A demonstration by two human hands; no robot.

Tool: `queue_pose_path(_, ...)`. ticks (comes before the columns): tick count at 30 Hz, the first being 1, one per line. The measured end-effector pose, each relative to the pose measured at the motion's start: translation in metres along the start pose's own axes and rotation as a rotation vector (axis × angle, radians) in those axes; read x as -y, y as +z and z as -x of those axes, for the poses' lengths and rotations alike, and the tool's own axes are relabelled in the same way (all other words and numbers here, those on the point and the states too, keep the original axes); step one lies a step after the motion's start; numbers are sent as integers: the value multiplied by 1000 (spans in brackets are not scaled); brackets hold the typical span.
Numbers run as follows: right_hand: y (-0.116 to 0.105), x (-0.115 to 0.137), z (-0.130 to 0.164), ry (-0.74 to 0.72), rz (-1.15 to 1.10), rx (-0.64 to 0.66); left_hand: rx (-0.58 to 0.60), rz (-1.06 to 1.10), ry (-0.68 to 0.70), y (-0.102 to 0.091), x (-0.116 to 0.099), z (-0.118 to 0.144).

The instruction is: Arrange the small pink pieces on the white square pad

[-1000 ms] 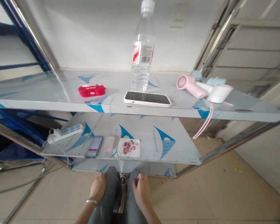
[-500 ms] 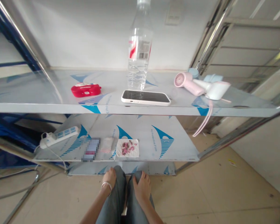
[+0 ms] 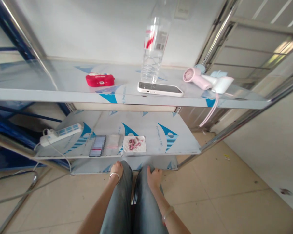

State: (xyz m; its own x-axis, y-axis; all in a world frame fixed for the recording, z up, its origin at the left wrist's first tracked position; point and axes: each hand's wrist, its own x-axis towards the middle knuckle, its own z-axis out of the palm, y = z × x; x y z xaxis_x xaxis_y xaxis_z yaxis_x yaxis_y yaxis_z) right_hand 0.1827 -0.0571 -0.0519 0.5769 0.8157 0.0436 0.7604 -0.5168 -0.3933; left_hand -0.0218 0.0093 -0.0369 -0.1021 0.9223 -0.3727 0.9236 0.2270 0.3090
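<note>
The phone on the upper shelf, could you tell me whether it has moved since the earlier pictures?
No. The phone lies in the same place, just in front of the water bottle, near the upper shelf's front edge. Only the camera shifted.

Glossy film-covered metal shelves (image 3: 63,92), clear plastic bottle (image 3: 155,52), glossy glass phone (image 3: 160,88), denim knees (image 3: 134,182), smooth floor tiles (image 3: 210,191)

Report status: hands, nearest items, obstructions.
Left hand and right hand rest empty on knees. Nearest: bead tray on lower shelf. Nothing between.
</note>
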Motion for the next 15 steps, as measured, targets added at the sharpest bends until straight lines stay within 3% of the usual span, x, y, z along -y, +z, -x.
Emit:
queue_pose_path(7, 11, 30, 0, 4, 41, -43, -27, 70, -77, -14, 41, 9)
queue_pose_path(15, 2, 35, 15, -41, 13, -114, -19, 128, -108, -16, 26, 30)
